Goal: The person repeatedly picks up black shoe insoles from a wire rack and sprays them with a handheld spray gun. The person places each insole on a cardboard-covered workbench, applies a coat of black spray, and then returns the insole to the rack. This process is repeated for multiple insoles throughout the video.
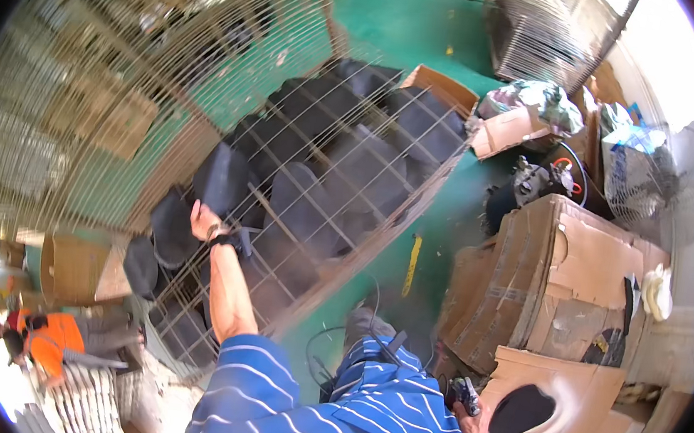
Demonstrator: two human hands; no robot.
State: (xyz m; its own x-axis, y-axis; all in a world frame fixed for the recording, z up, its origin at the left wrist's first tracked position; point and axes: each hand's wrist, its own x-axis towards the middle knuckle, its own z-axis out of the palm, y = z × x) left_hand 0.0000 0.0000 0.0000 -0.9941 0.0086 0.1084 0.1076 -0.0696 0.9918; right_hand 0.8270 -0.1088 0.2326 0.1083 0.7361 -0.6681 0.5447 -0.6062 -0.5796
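My left hand (pixel 206 221) reaches over a wire rack (pixel 316 187). Its fingers are closed at the lower edge of a dark, rounded, pad-like piece (pixel 222 178) that stands tilted. Several similar black and grey pieces lie across the wire grid. Low on the right, my right hand (pixel 469 427) is wrapped around a small metal tool (pixel 464 395) that looks like a spray gun; my body hides part of it. Beside that hand, a dark oval piece (pixel 522 413) lies on a cardboard sheet (pixel 573 388).
A large taped carton (pixel 517 275) stands at right. Beyond it are a dark round tank (pixel 534 184) and a dusty fan (pixel 639 178). A thin hose (pixel 313 351) loops near my legs. Tall wire mesh (pixel 127 70) rises at left; a person in an orange vest (pixel 55 343) is below.
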